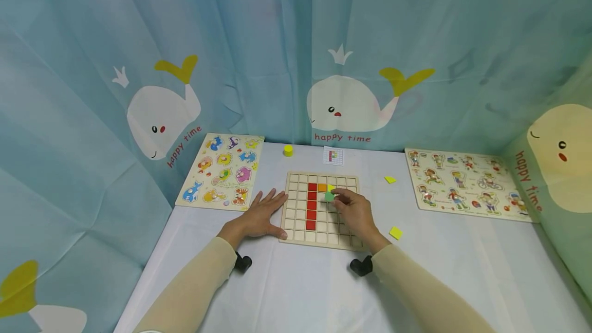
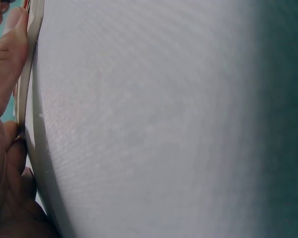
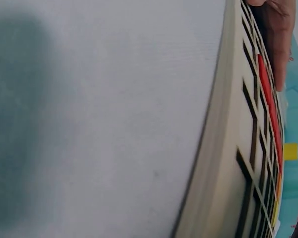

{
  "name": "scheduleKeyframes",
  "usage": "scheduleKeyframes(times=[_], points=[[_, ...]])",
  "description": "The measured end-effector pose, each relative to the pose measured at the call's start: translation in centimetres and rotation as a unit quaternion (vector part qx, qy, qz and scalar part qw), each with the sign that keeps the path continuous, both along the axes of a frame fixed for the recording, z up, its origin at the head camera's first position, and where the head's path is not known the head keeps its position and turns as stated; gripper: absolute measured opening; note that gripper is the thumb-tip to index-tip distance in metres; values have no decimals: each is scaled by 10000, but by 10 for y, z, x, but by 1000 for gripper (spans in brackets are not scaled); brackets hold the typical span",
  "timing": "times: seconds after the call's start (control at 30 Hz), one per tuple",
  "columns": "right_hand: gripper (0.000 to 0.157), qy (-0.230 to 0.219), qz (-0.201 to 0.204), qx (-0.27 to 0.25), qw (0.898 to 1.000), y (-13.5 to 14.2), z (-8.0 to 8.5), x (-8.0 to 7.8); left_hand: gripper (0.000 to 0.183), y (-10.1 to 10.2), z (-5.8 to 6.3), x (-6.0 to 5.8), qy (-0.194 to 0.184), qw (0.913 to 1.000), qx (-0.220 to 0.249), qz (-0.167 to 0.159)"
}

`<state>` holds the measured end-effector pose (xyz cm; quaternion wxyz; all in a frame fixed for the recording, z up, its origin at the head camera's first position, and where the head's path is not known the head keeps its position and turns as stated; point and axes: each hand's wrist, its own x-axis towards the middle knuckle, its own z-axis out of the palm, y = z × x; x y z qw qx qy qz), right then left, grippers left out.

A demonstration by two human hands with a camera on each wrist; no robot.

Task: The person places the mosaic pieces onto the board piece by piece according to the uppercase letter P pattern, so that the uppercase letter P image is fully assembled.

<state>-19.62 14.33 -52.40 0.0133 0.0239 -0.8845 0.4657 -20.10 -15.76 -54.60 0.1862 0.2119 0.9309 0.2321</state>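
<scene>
A wooden grid board (image 1: pixel 296 220) lies on the white table between my hands. Down one of its columns runs a line of red tiles (image 1: pixel 312 206), with an orange tile (image 1: pixel 322 187) and a partly covered yellow tile (image 1: pixel 330 187) to the right of the topmost red one. My right hand (image 1: pixel 357 213) pinches a green tile (image 1: pixel 329 197) over the board, just below the yellow tile. With fingers spread, my left hand (image 1: pixel 259 217) rests at the board's left side; its thumb (image 2: pixel 10 59) touches the board's edge in the left wrist view.
Loose yellow tiles (image 1: pixel 390 180) (image 1: pixel 395 233) lie right of the board. Behind it are a pattern card (image 1: pixel 333 156) and a yellow cylinder (image 1: pixel 288 150). An animal puzzle board (image 1: pixel 233 171) lies at left, a puzzle board with figures (image 1: pixel 446 189) at right. A blue curtain (image 1: pixel 277 66) hangs behind.
</scene>
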Motion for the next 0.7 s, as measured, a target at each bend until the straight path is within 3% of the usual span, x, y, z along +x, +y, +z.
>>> scheduleKeyframes(times=[0.7], points=[[27,-349,299,667,9967,-11,-12,-6,117,0,1,0,18,10000,53,-13]])
